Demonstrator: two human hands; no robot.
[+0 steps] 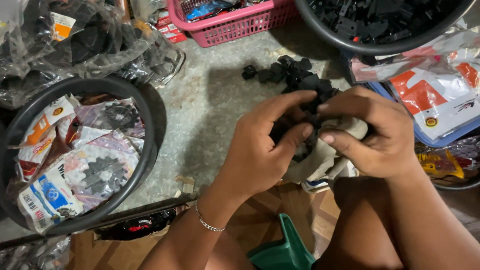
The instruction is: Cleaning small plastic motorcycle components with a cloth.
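Black part (pixel 306 131) sits between our two hands, over the grey cloth (pixel 325 155); our left hand (pixel 265 150) and right hand (pixel 375 135) pinch it tightly with thumbs and forefingers, and we do best keeping it above the loose black pile (pixel 295 72)

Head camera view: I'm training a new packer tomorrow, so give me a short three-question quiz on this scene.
1. True or false: the left hand and right hand hold a small black part together with a pale cloth.
2. Multiple choice: the loose pile of black parts on the floor lies A) inside the pink basket, B) just beyond the hands, C) in the round tub of bagged sprockets.
3. Which wrist wears the silver bracelet?

Key: 1 true; 2 B; 3 left.
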